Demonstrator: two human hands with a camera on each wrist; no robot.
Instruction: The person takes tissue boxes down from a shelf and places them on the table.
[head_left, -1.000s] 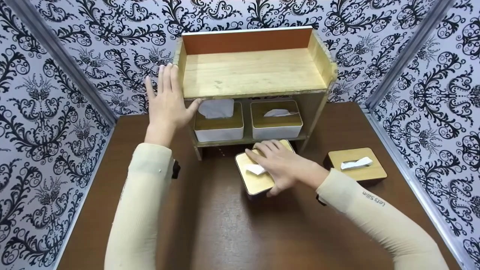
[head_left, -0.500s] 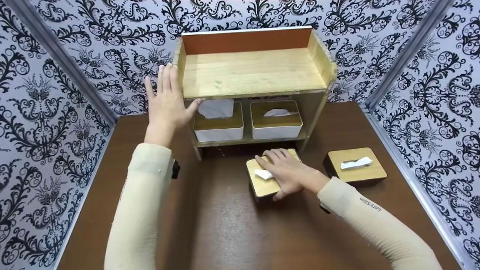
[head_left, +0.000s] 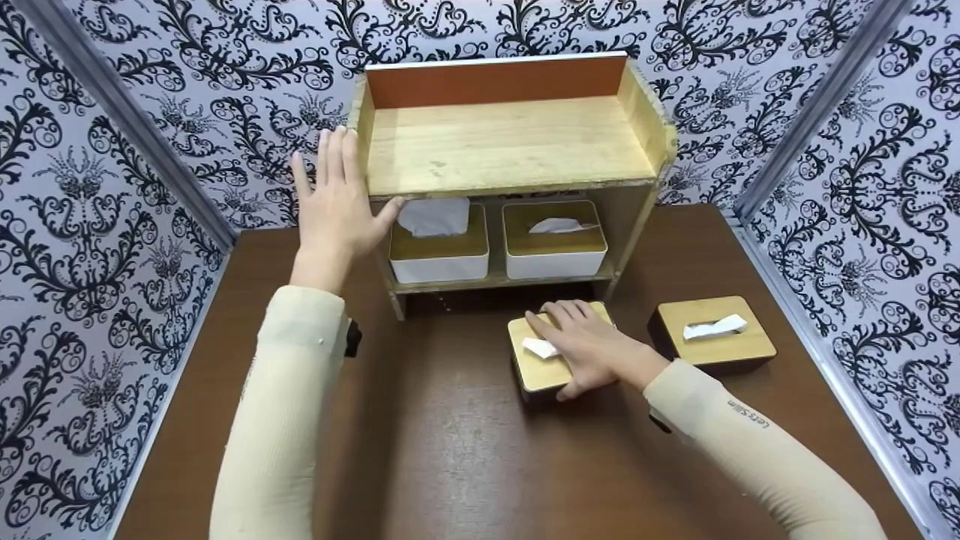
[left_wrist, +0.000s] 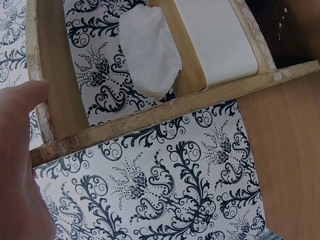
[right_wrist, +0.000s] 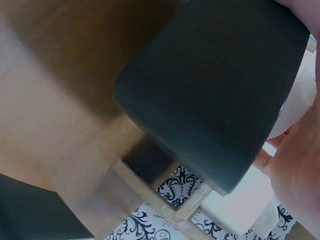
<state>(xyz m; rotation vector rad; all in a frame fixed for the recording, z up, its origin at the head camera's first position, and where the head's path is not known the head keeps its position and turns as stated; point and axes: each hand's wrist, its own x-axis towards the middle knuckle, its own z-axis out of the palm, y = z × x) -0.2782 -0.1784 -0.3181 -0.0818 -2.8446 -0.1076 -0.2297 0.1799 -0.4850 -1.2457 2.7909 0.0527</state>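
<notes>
My right hand (head_left: 589, 349) grips a dark tissue box (head_left: 536, 375) from above, fingers across its pale wooden lid and thumb at the near right side. A white tissue pokes out of the lid slot. In the right wrist view the box's black wall (right_wrist: 210, 90) fills much of the picture. My left hand (head_left: 334, 214) rests with straight fingers along the left side of a small wooden shelf (head_left: 510, 146), its thumb at the front edge. The left wrist view shows part of that hand (left_wrist: 20, 165) beside the shelf's wooden edge.
Two white tissue boxes with wooden lids, a left one (head_left: 439, 268) and a right one (head_left: 555, 264), stand on the shelf's lower level. Another dark tissue box (head_left: 716, 352) sits on the brown table (head_left: 442, 465) at the right. Patterned walls (head_left: 240, 82) enclose the table.
My right hand has moved the dark tissue box to the right and slightly toward me, away from the shelf front. The left hand has stayed on the shelf's side.
</notes>
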